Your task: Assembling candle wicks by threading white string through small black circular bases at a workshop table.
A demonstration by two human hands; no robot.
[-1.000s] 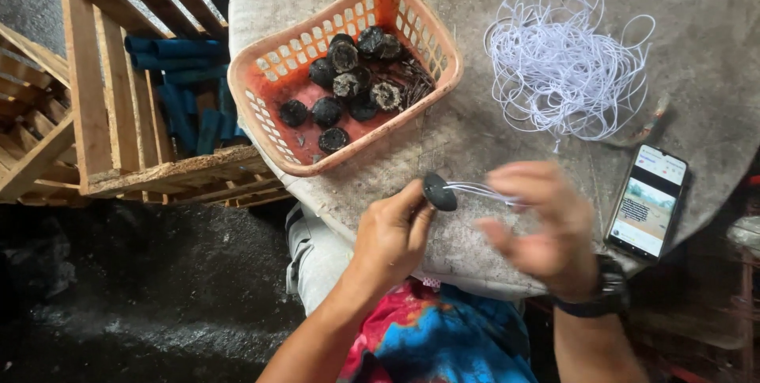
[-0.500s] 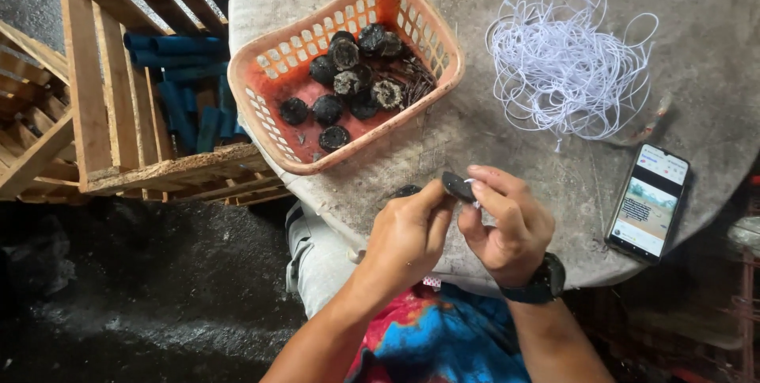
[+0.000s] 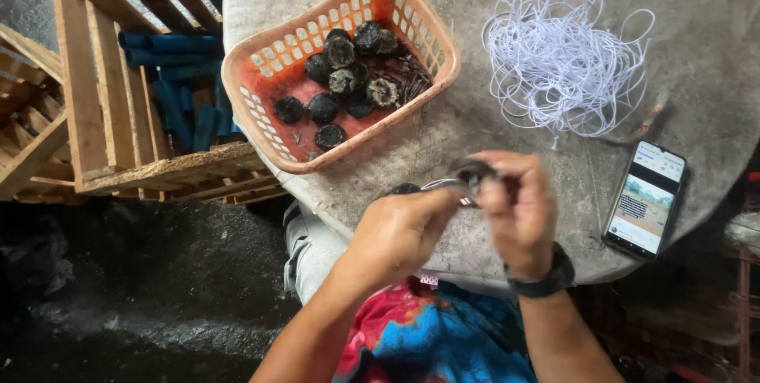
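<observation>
Piece in hand: a small dark round piece [image 3: 473, 171] sits between the two hands, above the near edge of the round grey table [image 3: 712, 74], with a thin white band [image 3: 440, 186] looped against it.
Left hand: the left hand [image 3: 396, 233] is curled, its fingertips pinching the white band just beside the dark piece.
Right hand: the right hand [image 3: 518, 213] is closed round the dark piece from the right, fingers bent over it; it is blurred, so the exact grip is unclear. A black wristwatch [image 3: 546, 280] sits on that wrist.
Second piece: one more dark round piece [image 3: 405, 189] lies on the table just behind the left hand.
Basket: one orange plastic basket [image 3: 261, 74] stands farther back on the table, well apart from the hands.
Count in basket: about ten dark round pieces [image 3: 340, 74], some touching, plus a small heap of dark nails [image 3: 412, 78] at its right end.
Bands: one loose tangle of white bands [image 3: 562, 66], right of the basket.
Phone: one phone [image 3: 645, 199] with its screen lit, right of the right hand.
Crates: two wooden crates; the nearer crate [image 3: 103, 90], left of the table, holds several blue tubes [image 3: 170, 90].
</observation>
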